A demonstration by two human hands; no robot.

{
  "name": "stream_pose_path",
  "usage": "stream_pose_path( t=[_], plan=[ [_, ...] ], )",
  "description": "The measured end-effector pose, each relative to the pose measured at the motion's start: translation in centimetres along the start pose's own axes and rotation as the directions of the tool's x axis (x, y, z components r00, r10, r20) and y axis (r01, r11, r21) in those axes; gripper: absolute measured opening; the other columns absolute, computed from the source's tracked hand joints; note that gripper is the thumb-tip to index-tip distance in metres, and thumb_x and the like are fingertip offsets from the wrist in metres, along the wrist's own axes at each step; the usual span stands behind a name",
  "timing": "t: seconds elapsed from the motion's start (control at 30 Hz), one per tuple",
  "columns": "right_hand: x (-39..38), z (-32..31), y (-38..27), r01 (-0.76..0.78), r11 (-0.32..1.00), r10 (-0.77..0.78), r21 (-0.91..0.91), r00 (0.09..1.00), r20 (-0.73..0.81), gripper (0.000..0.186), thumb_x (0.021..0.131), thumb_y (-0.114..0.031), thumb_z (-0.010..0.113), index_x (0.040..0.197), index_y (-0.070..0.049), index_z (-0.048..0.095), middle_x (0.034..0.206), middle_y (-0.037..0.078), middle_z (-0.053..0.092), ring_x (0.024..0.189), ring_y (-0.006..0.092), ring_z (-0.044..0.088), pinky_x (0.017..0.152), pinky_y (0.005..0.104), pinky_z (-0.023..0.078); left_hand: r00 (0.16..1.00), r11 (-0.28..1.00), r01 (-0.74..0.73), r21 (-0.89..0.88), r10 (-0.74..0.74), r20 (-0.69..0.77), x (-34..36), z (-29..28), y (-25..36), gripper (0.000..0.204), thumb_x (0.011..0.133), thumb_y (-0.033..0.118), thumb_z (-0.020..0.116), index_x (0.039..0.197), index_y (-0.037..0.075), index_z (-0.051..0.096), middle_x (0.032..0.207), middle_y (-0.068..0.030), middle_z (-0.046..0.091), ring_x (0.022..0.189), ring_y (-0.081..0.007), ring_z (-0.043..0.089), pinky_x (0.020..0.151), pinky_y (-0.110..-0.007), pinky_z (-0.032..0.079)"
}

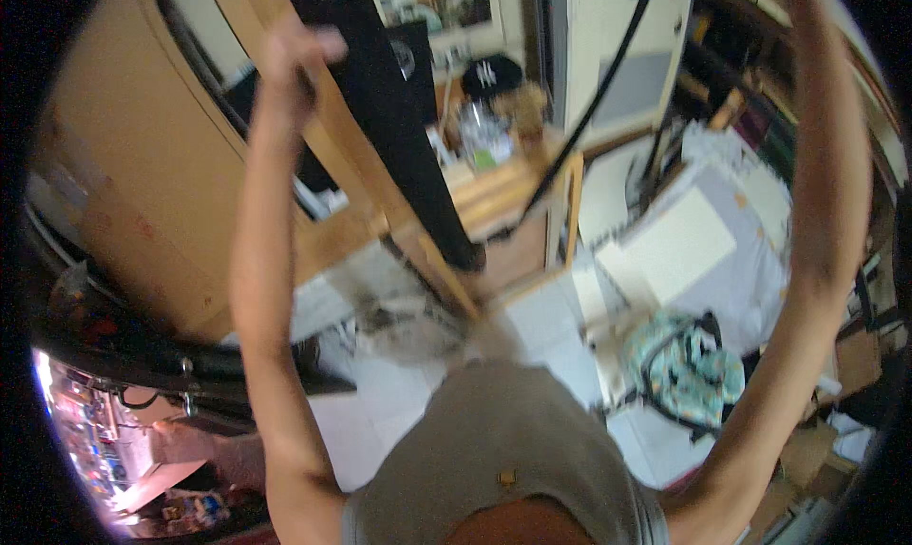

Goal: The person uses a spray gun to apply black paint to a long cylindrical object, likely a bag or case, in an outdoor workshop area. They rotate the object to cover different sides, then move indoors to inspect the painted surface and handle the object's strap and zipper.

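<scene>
- Left hand (297,62): raised by the wooden frame (353,160); your fingers look curled, thumb across the black bag's edge. Blur: can't tell whether they pinch it.
- Right hand: past the upper edge, only your forearm (825,193) showing; can't tell the fingers.
- Long black bag (394,132): slanting down before you, strap (595,103) rising from near its lower end.
- Beyond: black cap (492,76). Lower right: green patterned backpack (686,364).

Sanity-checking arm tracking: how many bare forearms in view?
2: the left forearm, running up the left side; the right forearm, running up the right side and off the top edge.
</scene>
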State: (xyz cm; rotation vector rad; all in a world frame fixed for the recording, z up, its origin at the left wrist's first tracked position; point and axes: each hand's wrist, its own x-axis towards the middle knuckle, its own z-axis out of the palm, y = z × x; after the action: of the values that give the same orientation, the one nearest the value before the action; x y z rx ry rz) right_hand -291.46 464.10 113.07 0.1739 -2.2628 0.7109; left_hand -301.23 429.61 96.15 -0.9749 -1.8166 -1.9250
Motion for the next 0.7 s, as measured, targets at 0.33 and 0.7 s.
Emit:
stream_pose_path(
  t=[0.33, 0.7],
  plan=[
    [-0.8, 10.9, 3.2, 0.436, 0.887, -0.412, 0.151, 0.896, -0.164, 0.061, 0.072, 0.0, 0.061, 0.129, -0.014, 0.043, 0.1, 0.016, 0.063, 0.078, 0.0205, 0.064, 0.069, 0.0315, 0.05, 0.998, 0.961, 0.052, 0.273, -0.058, 0.012, -12.0, 4.2, -6.4, 0.071, 0.042, 0.024, 0.085, 0.104, 0.0, 0.06, 0.095, -0.0045, 0.061, 0.09, -0.018, 0.057, 0.084, -0.03, 0.044],
    [-2.4, 7.1, -2.9, 0.182, 0.634, -0.507, 0.752, 0.832, 0.226, 0.049, 0.07, 0.005, 0.058, 0.117, -0.007, 0.057, 0.098, 0.005, 0.059, 0.072, 0.0073, 0.055, 0.061, 0.0191, 0.046, 0.952, 0.721, 0.178, 0.67, 0.047, -0.303, -19.9, 6.4, -8.0, 0.07, 0.04, 0.034, 0.084, 0.101, 0.006, 0.062, 0.09, -0.0069, 0.063, 0.087, -0.0241, 0.058, 0.086, -0.039, 0.037]
  ],
)
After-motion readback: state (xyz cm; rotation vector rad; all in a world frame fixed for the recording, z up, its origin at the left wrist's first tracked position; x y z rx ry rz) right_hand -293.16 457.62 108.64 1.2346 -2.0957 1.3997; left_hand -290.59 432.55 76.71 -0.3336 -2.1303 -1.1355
